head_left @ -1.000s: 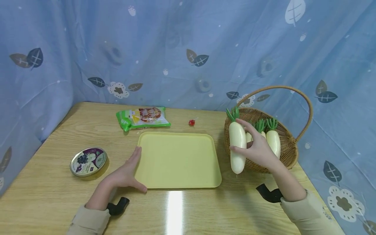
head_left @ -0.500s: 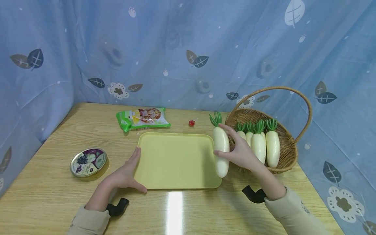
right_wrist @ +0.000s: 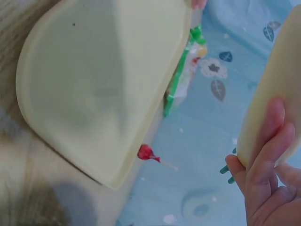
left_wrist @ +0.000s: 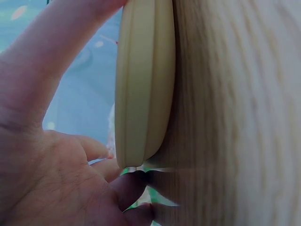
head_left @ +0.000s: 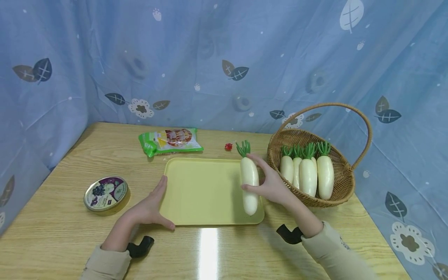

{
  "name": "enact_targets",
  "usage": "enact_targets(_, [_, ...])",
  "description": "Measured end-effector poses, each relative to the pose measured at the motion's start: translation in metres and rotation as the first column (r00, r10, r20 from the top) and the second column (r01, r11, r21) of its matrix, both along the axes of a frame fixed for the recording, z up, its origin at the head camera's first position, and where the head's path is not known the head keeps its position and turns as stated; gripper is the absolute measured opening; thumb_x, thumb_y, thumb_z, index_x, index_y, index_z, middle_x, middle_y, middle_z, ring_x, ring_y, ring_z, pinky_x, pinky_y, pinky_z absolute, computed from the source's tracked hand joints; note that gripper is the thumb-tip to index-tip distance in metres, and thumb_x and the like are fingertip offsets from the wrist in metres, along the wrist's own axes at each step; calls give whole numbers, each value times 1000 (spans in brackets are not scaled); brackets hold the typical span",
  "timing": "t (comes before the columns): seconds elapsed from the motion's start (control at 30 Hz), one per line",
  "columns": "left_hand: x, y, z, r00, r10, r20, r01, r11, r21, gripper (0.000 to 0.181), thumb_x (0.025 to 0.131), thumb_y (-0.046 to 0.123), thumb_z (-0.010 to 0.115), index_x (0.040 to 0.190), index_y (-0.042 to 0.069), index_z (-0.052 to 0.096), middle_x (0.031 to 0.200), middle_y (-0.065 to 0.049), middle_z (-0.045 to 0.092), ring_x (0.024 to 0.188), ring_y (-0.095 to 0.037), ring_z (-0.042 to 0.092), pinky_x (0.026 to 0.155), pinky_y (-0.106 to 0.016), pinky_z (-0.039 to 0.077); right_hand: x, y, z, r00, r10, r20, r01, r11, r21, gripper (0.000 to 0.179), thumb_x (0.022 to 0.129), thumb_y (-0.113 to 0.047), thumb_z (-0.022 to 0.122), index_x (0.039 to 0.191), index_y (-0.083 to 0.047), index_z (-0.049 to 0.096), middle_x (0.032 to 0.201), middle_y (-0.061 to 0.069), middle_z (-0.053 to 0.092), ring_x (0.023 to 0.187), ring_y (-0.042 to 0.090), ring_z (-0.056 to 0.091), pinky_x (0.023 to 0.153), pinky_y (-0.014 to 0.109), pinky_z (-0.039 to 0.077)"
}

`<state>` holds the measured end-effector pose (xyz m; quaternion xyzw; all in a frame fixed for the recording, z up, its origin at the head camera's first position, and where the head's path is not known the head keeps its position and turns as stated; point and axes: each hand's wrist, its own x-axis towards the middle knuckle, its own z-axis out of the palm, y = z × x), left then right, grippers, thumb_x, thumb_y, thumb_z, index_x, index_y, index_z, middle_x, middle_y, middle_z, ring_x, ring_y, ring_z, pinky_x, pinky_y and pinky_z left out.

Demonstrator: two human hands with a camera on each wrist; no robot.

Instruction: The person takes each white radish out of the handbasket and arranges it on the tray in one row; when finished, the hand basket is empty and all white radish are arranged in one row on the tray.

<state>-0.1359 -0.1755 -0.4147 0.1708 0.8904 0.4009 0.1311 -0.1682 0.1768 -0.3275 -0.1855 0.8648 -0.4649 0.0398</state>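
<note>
My right hand [head_left: 271, 186] grips a white radish [head_left: 249, 182] with green leaf stubs, thumb on one side and fingers on the other. It is held over the right part of a pale yellow tray [head_left: 206, 190], leaves pointing away from me. In the right wrist view the fingers [right_wrist: 265, 160] wrap the radish [right_wrist: 277, 80] near its leafy end. At the tray's left side, my left hand [head_left: 148, 206] rests with spread, fairly straight fingers, thumb by the near corner. The left wrist view shows the tray's side wall [left_wrist: 141, 84] between thumb and fingers.
A wicker basket [head_left: 341, 198] with a tall handle holds several more white radishes [head_left: 308, 177] on the right. Behind the tray lie a green-and-white food packet [head_left: 171, 140] and a red wrapped lollipop [head_left: 228, 146]. A round tin [head_left: 106, 193] sits at left; a blue curtain [head_left: 210, 66] hangs behind.
The radish in my right hand has moved left, from in front of the basket to over the tray's right side. My left hand has stayed at the tray's left edge.
</note>
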Motion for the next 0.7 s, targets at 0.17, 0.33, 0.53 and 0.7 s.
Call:
enact_targets(0.17, [0,0,0,1000,-1,2,1,1000,4,142,51,38,88,141,-6,-12,147,-27,-14,134,-44,-6,105,-58,7,7,-11,5,997,38,65,-36,998,-42,85,72,-10,75,143,-14,29,134,26,35,66,24,63,55,33,55])
enact_targets(0.33, [-1,-1,0,1000,5,15,-5,1000,1,143,51,39,88,141,-6,-13,147,-26,-14,134,-44,-6,106,-58,6,7,-18,-3,995,34,93,-32,999,-32,84,73,-11,75,143,-15,29,132,28,36,64,22,64,55,33,55])
enact_targets(0.53, [0,-1,1,999,10,34,-9,1000,-2,144,51,39,88,141,-5,-15,147,-26,-16,133,-44,-6,105,-58,6,-7,-23,-31,995,64,76,-62,998,-26,84,73,-16,76,143,-20,29,134,23,36,65,20,64,54,30,54])
enact_targets(0.7, [0,0,3,999,7,37,-7,1000,-2,143,51,39,88,141,-6,-15,147,-26,-16,133,-45,-7,105,-58,5,-11,-34,-42,992,82,91,-79,996,-37,85,73,-14,76,143,-17,28,134,23,35,62,20,62,52,31,54])
